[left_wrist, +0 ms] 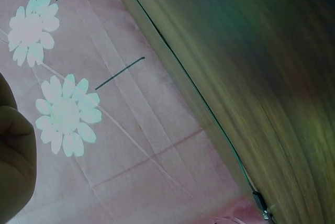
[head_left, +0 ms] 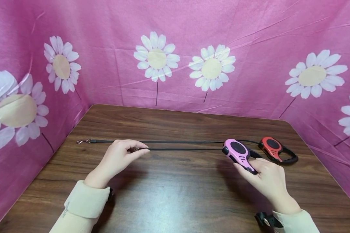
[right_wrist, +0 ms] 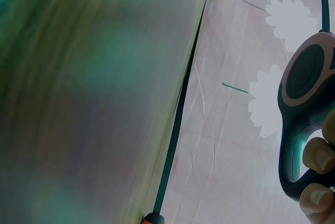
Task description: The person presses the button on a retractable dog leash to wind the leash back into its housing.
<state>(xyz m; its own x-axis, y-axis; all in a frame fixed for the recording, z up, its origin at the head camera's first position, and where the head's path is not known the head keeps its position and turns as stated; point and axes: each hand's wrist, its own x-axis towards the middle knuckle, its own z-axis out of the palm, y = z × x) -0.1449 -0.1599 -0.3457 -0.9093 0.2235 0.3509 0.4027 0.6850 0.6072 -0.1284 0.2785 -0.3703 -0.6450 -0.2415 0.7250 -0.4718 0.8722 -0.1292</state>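
On the wooden surface [head_left: 175,194] two leashes lie side by side. Right hand [head_left: 268,179] grips the handle of the pink leash [head_left: 239,154], fingers curled round it, and lifts it a little. Its black strap [head_left: 182,149] runs straight to the left hand [head_left: 118,158], which pinches the strap end with the clip between thumb and fingers. Just behind, the red leash [head_left: 275,149] rests on the surface, its strap [head_left: 163,141] stretched out to a metal clip [head_left: 83,141] beyond the left hand.
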